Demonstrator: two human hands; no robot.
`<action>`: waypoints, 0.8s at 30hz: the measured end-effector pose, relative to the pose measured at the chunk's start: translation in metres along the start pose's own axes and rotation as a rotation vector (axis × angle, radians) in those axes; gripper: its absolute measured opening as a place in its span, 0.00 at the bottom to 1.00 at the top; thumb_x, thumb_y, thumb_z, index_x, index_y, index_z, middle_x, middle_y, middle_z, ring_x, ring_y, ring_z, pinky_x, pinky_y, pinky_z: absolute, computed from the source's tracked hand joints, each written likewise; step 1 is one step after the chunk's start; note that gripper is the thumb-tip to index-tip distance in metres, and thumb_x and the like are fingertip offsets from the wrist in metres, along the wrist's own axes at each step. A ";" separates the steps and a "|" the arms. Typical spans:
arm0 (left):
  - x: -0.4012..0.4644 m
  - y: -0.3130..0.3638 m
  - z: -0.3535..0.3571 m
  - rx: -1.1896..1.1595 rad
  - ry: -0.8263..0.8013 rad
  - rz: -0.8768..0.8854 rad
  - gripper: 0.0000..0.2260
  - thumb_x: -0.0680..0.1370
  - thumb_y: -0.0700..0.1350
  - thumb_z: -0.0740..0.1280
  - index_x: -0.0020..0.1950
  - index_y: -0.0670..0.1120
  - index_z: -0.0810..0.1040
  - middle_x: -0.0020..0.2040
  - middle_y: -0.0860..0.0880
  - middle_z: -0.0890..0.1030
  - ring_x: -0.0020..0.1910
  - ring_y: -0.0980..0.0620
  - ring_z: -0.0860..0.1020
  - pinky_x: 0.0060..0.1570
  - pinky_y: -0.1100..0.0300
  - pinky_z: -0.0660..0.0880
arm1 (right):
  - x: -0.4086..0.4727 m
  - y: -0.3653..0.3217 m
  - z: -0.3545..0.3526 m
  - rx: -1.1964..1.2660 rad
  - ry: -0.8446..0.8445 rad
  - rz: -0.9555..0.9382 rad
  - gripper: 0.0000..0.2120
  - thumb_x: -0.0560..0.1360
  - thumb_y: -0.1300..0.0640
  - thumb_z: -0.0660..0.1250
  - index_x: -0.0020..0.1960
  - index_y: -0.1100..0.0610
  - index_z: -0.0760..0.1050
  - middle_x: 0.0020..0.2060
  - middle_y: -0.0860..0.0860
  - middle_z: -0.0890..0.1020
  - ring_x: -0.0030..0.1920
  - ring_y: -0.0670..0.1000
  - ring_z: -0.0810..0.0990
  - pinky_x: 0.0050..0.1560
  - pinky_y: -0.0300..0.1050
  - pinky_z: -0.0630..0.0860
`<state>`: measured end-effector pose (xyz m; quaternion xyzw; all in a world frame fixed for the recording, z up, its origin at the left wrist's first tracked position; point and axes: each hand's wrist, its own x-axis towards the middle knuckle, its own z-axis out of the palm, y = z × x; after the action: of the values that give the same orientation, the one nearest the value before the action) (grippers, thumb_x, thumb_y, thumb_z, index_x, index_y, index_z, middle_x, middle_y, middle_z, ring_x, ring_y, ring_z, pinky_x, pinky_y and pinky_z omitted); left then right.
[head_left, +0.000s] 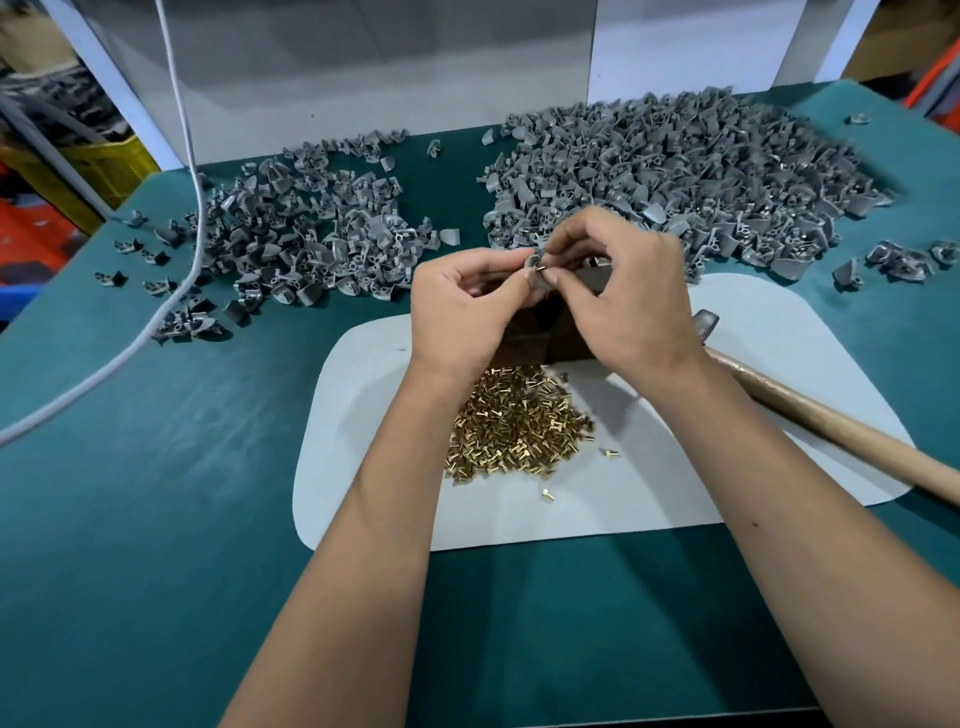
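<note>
Your left hand (462, 306) pinched the grey plastic part (534, 258) above the dark block (535, 338). Your right hand (623, 291) nipped what looked like a brass pin (540, 269) at its hole. Held crooked, the pin could have slipped into the loose pin heap (514, 426).

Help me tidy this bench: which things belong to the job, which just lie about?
Job: grey part in left hand, brass pin in right hand, pin pile, part piles, dark block, hammer.
Lying about: white cable, yellow crate.
</note>
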<state>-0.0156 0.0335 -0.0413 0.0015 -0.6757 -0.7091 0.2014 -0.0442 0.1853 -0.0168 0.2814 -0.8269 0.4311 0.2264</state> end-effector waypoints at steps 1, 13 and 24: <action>-0.001 0.000 0.000 -0.018 -0.006 -0.004 0.08 0.74 0.32 0.75 0.52 0.40 0.86 0.46 0.41 0.87 0.44 0.46 0.87 0.50 0.56 0.83 | 0.000 0.001 0.000 -0.013 0.006 -0.014 0.08 0.72 0.65 0.76 0.50 0.59 0.81 0.43 0.49 0.85 0.45 0.44 0.83 0.50 0.31 0.77; 0.000 0.001 -0.006 -0.084 -0.056 -0.043 0.10 0.77 0.33 0.72 0.56 0.41 0.85 0.51 0.42 0.87 0.50 0.44 0.86 0.56 0.51 0.83 | 0.001 0.009 0.002 -0.103 0.018 -0.103 0.03 0.75 0.63 0.72 0.48 0.61 0.83 0.44 0.53 0.81 0.49 0.54 0.77 0.51 0.45 0.72; 0.000 -0.001 -0.008 -0.129 -0.091 -0.028 0.09 0.75 0.30 0.73 0.53 0.39 0.85 0.46 0.41 0.87 0.44 0.46 0.86 0.47 0.59 0.83 | 0.002 0.005 0.002 -0.071 -0.021 -0.034 0.03 0.77 0.61 0.71 0.49 0.59 0.82 0.44 0.49 0.81 0.46 0.49 0.78 0.48 0.31 0.68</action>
<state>-0.0140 0.0257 -0.0425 -0.0343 -0.6372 -0.7532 0.1599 -0.0493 0.1853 -0.0196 0.2918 -0.8389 0.3947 0.2350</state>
